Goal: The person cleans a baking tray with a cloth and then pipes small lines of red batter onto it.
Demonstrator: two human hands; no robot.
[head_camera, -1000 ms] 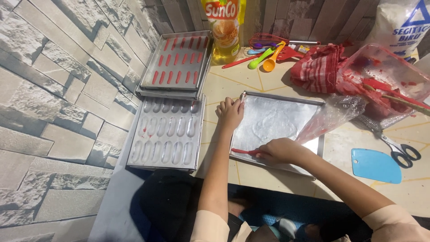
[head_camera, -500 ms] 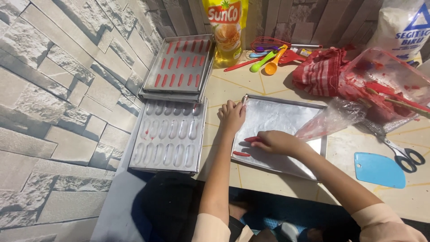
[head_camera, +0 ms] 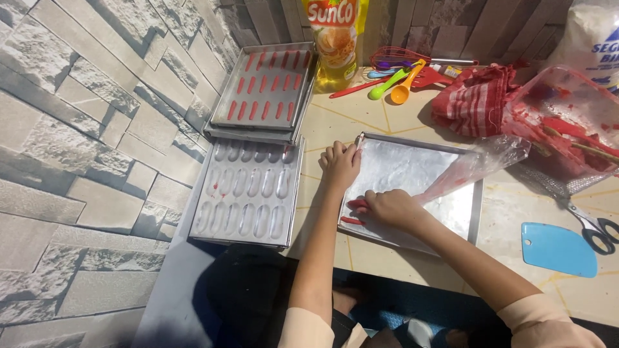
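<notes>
The flat metal tray [head_camera: 419, 187] lies on the tabletop [head_camera: 387, 258]. My left hand [head_camera: 340, 164] presses its edge, fingers curled. My right hand [head_camera: 390, 207] grips a piping bag [head_camera: 474, 164] over red strips [head_camera: 353, 220].

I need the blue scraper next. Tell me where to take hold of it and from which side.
Grip the blue scraper by its straight top edge near the small hole, coming from above with the right hand, probably. It lies flat on the counter, so a corner must be lifted first. The scissors sit close at its upper right; avoid that side.
</notes>
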